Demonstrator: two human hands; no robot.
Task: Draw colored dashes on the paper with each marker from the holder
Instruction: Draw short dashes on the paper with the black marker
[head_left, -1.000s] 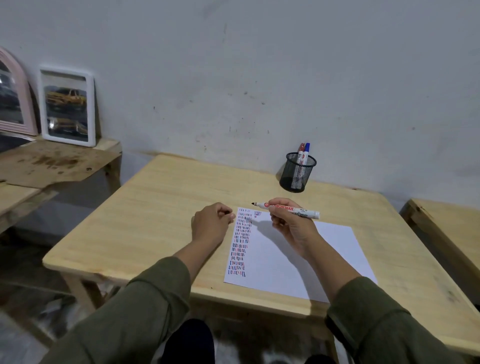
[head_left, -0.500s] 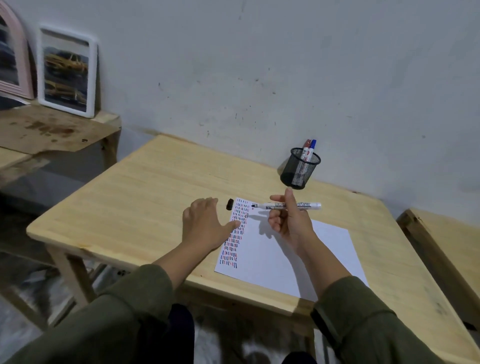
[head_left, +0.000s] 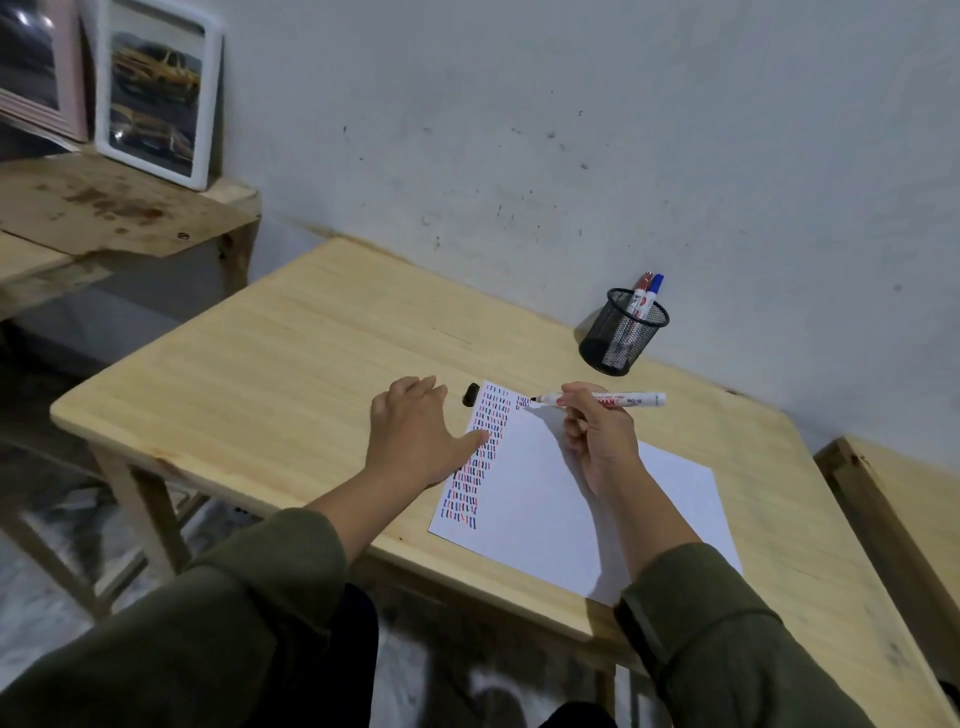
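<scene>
As the right hand gripped the marker lying sideways, its tip met the paper at frame centre; the left hand, fingers spread and empty, pinned the sheet's edge.

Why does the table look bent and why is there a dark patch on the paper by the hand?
In the head view, the wide-angle lens curves the table edges; the right hand holding the marker blocks the light, casting a soft shadow on the paper; glare shows on the framed picture; the sleeves at the bottom look blurry.
</scene>
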